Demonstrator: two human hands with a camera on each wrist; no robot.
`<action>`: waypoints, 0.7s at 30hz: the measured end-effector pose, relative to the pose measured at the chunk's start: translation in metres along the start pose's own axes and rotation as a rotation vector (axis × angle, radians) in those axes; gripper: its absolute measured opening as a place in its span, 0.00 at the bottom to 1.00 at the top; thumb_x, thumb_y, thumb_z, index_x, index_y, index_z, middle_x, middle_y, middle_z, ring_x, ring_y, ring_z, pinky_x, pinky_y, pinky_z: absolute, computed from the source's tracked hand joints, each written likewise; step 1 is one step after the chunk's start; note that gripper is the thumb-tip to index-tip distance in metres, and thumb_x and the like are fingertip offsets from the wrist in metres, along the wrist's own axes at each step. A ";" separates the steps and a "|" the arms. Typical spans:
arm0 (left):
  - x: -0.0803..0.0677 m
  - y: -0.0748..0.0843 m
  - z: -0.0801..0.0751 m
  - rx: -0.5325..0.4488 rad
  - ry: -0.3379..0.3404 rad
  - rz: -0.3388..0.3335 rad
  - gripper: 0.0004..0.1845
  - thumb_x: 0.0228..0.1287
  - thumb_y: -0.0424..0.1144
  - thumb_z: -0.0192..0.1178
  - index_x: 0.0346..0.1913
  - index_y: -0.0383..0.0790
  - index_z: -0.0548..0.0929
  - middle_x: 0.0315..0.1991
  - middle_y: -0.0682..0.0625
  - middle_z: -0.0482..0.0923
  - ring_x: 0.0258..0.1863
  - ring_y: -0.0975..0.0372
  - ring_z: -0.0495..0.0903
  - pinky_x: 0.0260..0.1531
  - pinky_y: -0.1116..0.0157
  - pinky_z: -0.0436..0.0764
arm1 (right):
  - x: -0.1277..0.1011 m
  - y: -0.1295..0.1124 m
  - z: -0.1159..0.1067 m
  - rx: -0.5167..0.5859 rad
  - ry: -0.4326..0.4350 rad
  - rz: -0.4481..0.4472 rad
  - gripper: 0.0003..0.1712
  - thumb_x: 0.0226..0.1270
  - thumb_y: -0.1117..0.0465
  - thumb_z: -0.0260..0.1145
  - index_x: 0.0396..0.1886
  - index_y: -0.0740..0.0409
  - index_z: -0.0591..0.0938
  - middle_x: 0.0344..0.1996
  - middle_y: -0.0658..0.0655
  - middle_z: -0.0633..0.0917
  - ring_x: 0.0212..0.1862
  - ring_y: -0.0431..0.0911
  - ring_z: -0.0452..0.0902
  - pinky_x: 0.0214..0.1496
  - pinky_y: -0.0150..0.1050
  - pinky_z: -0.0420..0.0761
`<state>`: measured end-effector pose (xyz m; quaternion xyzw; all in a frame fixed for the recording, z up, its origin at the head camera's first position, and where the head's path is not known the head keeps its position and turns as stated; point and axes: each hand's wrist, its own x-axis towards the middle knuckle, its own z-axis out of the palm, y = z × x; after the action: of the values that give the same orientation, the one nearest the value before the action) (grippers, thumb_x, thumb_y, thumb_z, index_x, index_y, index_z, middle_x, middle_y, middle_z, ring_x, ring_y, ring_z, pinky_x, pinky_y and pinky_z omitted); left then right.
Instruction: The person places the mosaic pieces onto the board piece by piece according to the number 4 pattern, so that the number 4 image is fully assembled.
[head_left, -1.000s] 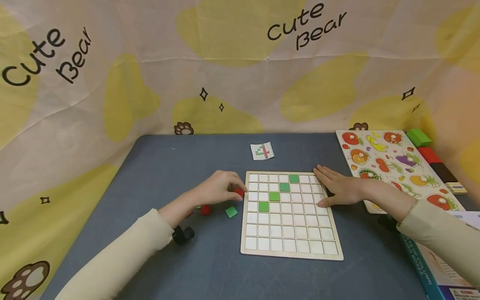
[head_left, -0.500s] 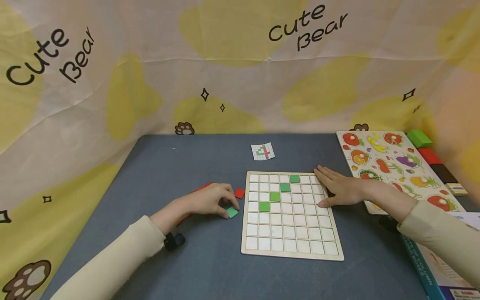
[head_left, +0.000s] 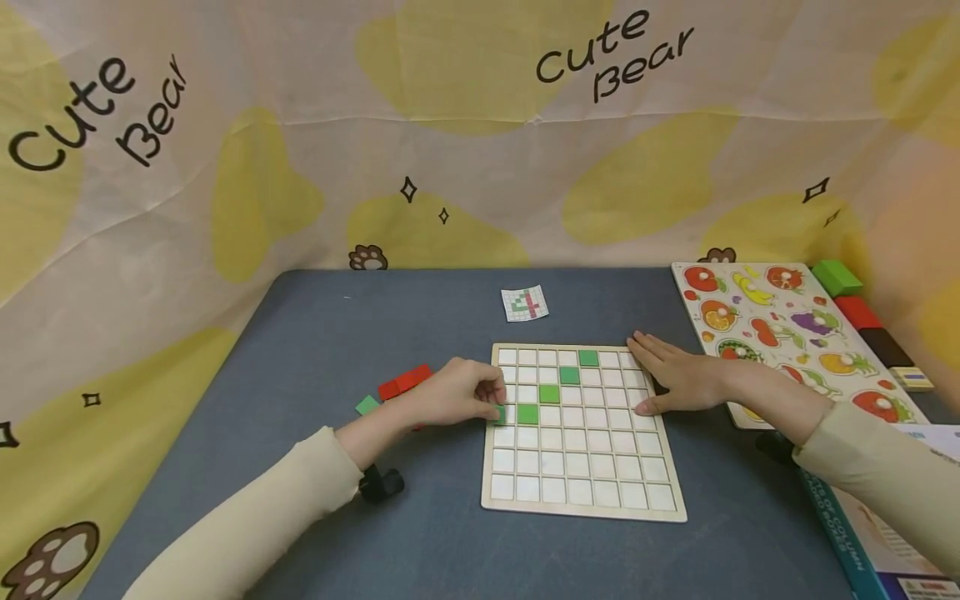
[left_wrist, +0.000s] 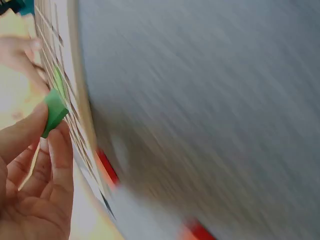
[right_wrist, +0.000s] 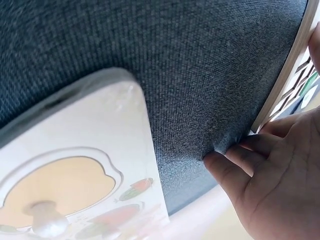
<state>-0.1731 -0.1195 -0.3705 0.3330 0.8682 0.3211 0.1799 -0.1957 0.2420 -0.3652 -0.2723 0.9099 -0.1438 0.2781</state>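
My left hand (head_left: 454,395) pinches a small green square tile (left_wrist: 56,111) between thumb and fingers. In the head view it is at the left edge of a wooden grid board (head_left: 585,514) with white squares. Several green tiles, such as one nearby (head_left: 528,413), form a diagonal on the board. Along the board's upper right edge rests my right hand (head_left: 681,379), its fingers extended; in the right wrist view fingertips reach the dark table beside the board's corner. A red tile (left_wrist: 106,167) lies beside the board in the left wrist view, hidden behind my left hand in the head view.
Loose red tiles (head_left: 405,381) and a green tile (head_left: 367,405) lie left of my left hand. A small pattern card (head_left: 525,303) sits behind the board. Rightward are a fruit puzzle board (head_left: 780,333), coloured blocks (head_left: 858,311) and a box (head_left: 885,533).
My left hand let go of a red tile beside the board, then took the green tile from the table and carried it right to the board's left edge. My right hand stayed put.
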 end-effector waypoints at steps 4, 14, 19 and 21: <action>0.010 0.016 0.015 -0.025 -0.032 0.010 0.03 0.58 0.31 0.69 0.33 0.40 0.84 0.30 0.51 0.85 0.28 0.72 0.77 0.34 0.75 0.78 | -0.001 0.001 0.000 0.002 0.011 -0.003 0.64 0.64 0.35 0.64 0.78 0.71 0.41 0.78 0.75 0.38 0.78 0.72 0.31 0.73 0.72 0.44; 0.016 0.025 0.031 0.084 0.035 0.028 0.07 0.53 0.33 0.73 0.25 0.44 0.83 0.22 0.54 0.83 0.22 0.73 0.74 0.27 0.76 0.74 | -0.001 -0.001 0.000 -0.009 0.008 0.019 0.64 0.63 0.33 0.62 0.78 0.69 0.41 0.78 0.73 0.38 0.78 0.71 0.31 0.74 0.71 0.44; 0.014 0.029 0.030 0.163 0.036 0.066 0.04 0.52 0.33 0.74 0.25 0.42 0.88 0.24 0.53 0.85 0.24 0.70 0.77 0.27 0.76 0.74 | -0.001 -0.001 0.000 -0.007 0.016 0.014 0.64 0.64 0.34 0.62 0.78 0.70 0.41 0.78 0.73 0.38 0.78 0.71 0.32 0.74 0.71 0.45; 0.013 0.029 0.029 0.201 0.033 0.074 0.01 0.52 0.34 0.74 0.27 0.42 0.91 0.27 0.53 0.87 0.27 0.69 0.80 0.28 0.77 0.75 | -0.001 0.000 0.001 -0.008 0.018 0.015 0.64 0.63 0.34 0.63 0.78 0.69 0.41 0.78 0.73 0.39 0.78 0.71 0.32 0.74 0.71 0.45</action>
<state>-0.1536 -0.0817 -0.3729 0.3760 0.8858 0.2444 0.1193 -0.1945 0.2420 -0.3652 -0.2655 0.9148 -0.1404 0.2700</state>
